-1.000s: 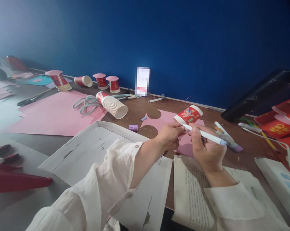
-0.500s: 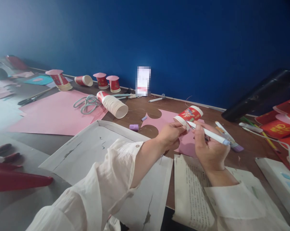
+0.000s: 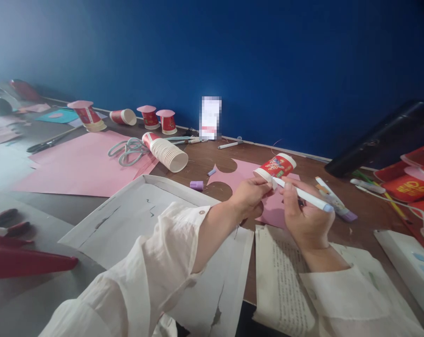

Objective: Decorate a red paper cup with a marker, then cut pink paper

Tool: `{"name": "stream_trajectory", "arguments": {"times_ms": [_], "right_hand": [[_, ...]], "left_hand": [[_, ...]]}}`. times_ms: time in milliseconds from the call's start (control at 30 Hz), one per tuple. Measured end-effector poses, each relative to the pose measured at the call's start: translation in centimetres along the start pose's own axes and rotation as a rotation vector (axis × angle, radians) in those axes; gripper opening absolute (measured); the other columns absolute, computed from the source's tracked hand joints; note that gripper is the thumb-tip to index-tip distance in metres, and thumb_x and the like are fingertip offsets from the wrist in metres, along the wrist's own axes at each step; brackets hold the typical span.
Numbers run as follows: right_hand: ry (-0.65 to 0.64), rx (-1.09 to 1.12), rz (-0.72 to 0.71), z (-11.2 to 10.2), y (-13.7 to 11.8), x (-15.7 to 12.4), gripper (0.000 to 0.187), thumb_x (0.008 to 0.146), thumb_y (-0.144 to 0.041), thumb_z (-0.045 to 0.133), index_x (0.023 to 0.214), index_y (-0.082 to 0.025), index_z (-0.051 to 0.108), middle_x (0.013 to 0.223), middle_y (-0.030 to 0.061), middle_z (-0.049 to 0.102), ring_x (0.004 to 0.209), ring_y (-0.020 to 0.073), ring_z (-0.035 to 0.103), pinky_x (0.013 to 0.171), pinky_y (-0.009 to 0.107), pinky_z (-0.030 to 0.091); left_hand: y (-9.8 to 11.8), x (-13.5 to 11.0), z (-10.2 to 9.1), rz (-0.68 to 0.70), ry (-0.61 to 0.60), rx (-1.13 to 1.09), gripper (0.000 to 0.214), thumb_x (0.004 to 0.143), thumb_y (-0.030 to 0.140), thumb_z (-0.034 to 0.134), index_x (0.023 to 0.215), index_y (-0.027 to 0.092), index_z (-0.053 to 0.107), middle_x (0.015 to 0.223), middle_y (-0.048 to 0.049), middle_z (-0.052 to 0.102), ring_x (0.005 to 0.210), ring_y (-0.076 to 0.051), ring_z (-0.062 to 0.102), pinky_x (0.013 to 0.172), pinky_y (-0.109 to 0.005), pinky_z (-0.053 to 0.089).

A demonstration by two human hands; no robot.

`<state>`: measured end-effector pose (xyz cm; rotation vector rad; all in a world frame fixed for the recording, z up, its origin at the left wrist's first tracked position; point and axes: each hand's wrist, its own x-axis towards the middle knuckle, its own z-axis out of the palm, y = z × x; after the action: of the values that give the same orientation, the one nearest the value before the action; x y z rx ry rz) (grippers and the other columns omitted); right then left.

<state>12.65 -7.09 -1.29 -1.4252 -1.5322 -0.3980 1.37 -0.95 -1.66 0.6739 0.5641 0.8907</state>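
Note:
Tilted on its side, a red paper cup (image 3: pixel 277 164) with a printed picture has its pale rim toward me. My left hand (image 3: pixel 251 195) is closed on the cup near that rim. In my right hand (image 3: pixel 308 219) is a white marker (image 3: pixel 312 198) with a blue end, gripped like a pen. Its tip meets or nearly meets the cup's rim; I cannot tell if it touches. Beneath the cup lies a pink paper sheet (image 3: pixel 247 169) with round cut-outs. A purple marker cap (image 3: pixel 197 186) lies left of the sheet.
A stack of paper cups (image 3: pixel 167 155) lies beside a grey cord (image 3: pixel 125 152). Several cups with pink discs (image 3: pixel 147 109) stand along the wall. A shallow white tray (image 3: pixel 127 201) sits under my left arm, printed pages (image 3: pixel 282 276) near my right. A power strip (image 3: pixel 408 262) and black tube (image 3: pixel 376 140) are right.
My right hand and the marker tip have shifted very slightly against the cup's rim. The cup stays in my left hand, nearly still.

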Motion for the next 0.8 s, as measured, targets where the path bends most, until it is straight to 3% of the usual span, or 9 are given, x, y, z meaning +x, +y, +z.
{"name": "stream_trajectory", "arguments": {"times_ms": [300,567,800], "right_hand": [[-0.03,0.041,-0.034,0.03,0.19,-0.32,0.023,0.094,-0.027,0.056,0.1,-0.014,0.074,0.084,0.0101,0.077,0.081,0.0225,0.074,0.078,0.035,0.058],[0.016,-0.008,-0.025,-0.02,0.0,0.12,0.025,0.095,-0.029,0.055,0.1,-0.014,0.074,0.082,0.0114,0.077,0.083,0.0251,0.074,0.079,0.038,0.058],[0.043,0.007,-0.01,0.27,0.54,-0.15,0.024,0.095,-0.028,0.056,0.105,-0.016,0.073,0.087,0.0108,0.077,0.084,0.0241,0.074,0.08,0.037,0.058]], "left_hand": [[-0.08,0.0,-0.1,-0.028,0.017,0.022,0.013,0.083,0.005,0.06,0.078,0.011,0.071,0.071,-0.0051,0.065,0.072,-0.013,0.063,0.089,-0.032,0.048],[-0.61,0.54,-0.36,0.029,-0.017,-0.009,0.005,0.077,0.01,0.07,0.08,0.01,0.074,0.08,-0.0075,0.069,0.079,-0.015,0.064,0.1,-0.036,0.045],[-0.69,0.46,-0.47,0.03,-0.001,0.047,0.01,0.073,0.016,0.075,0.082,0.011,0.075,0.082,-0.008,0.071,0.085,-0.018,0.065,0.098,-0.036,0.045]]}}
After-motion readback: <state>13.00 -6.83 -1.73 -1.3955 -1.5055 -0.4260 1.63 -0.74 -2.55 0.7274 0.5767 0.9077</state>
